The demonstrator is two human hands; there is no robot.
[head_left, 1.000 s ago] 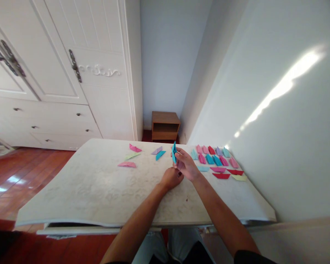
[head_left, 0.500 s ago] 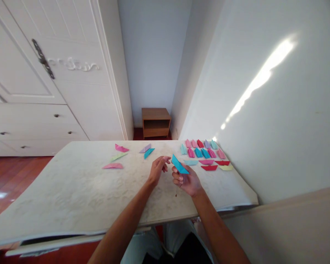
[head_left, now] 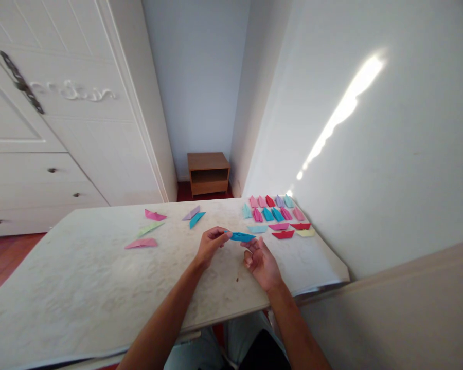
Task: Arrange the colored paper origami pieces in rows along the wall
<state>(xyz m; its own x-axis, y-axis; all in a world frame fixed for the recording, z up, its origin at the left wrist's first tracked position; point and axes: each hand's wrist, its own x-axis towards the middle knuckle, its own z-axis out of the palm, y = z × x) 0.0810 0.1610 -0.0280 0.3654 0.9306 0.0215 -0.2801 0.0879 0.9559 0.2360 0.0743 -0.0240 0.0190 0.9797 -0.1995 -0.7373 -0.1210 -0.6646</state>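
Note:
A blue folded paper boat (head_left: 242,237) is held level above the table. My left hand (head_left: 210,246) pinches its left end between thumb and fingers. Just below the boat's right end is my right hand (head_left: 264,264), palm turned up, thumb and forefinger apart and the other fingers curled; whether a fingertip touches the paper I cannot tell. Beyond the hands lie a pale blue paper boat (head_left: 257,229) and a red paper boat (head_left: 283,235). Left of them, a lilac paper boat (head_left: 191,213) rests against another blue paper boat (head_left: 197,220).
Pink (head_left: 142,243), green (head_left: 151,228) and magenta paper boats (head_left: 155,215) lie on the left of the white table (head_left: 100,288). Several folded paper pieces (head_left: 267,214) stand in rows at the back right, beside the wall (head_left: 332,205). A wooden nightstand (head_left: 208,162) is behind the table.
My left hand has taken hold of the blue boat's left end. The boat has turned from slanted to level, and my right hand's grip has loosened. The view has shifted right.

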